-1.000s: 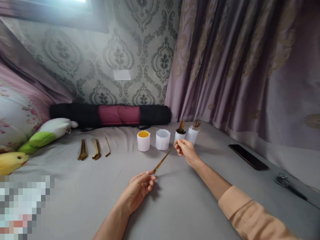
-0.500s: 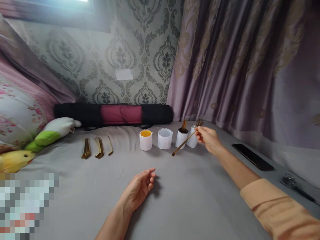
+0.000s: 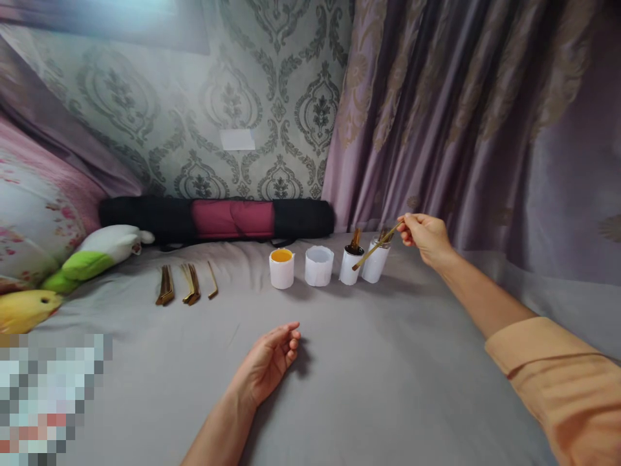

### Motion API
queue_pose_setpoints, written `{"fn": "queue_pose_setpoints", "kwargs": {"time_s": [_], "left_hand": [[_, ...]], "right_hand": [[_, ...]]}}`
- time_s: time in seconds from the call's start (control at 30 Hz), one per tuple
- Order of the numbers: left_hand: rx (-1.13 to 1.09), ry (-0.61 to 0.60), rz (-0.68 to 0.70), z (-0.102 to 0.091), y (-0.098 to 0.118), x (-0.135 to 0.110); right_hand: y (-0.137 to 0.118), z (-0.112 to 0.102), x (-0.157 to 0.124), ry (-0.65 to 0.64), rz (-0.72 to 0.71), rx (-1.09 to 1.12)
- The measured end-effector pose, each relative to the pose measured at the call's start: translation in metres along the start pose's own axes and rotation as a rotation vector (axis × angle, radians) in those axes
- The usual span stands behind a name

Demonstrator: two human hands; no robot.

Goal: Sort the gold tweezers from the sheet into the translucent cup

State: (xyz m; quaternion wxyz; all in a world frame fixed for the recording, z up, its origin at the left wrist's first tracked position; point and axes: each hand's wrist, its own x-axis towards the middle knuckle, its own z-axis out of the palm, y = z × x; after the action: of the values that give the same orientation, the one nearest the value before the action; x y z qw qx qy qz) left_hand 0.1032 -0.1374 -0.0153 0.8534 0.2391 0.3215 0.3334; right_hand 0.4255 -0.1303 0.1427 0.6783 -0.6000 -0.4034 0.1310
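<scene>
My right hand (image 3: 425, 237) pinches the upper end of a thin golden stick (image 3: 376, 247), held slanted in the air just in front of the rightmost cup (image 3: 375, 261), a clear one with several sticks in it. Beside that cup stand a dark-filled cup (image 3: 350, 263) with a stick in it, an empty white cup (image 3: 319, 265) and a cup of yellow liquid (image 3: 281, 267). My left hand (image 3: 268, 362) rests on the grey sheet (image 3: 369, 382) with fingers loosely curled and nothing in it.
Three small groups of bent golden sticks (image 3: 186, 285) lie at the left. A black and maroon rolled mat (image 3: 218, 219) lies along the wall. Plush toys (image 3: 92, 255) and a floral pillow sit at the far left. A purple curtain (image 3: 475, 123) hangs on the right.
My left hand has let go of the stick's lower end and stayed on the sheet. My right hand has carried the stick up and to the right, over by the rightmost cup.
</scene>
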Motion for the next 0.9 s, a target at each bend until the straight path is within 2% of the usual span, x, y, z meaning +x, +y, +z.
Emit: {"fn": "queue_pose_setpoints", "kwargs": {"time_s": [0.37,0.47,0.7,0.9], "left_hand": [[0.015,0.013,0.003,0.001,0.002,-0.001],[0.01,0.011,0.001,0.0,0.002,0.001],[0.004,0.017,0.0,-0.001,0.001,0.0],[-0.002,0.02,0.0,0.0,0.002,-0.001]], "right_hand": [[-0.009,0.0,0.031,0.109,-0.216,-0.155],[-0.01,0.003,0.036,0.121,-0.234,-0.215],[0.006,0.009,0.048,0.081,-0.294,-0.405],[0.015,0.017,0.048,0.04,-0.32,-0.531]]}}
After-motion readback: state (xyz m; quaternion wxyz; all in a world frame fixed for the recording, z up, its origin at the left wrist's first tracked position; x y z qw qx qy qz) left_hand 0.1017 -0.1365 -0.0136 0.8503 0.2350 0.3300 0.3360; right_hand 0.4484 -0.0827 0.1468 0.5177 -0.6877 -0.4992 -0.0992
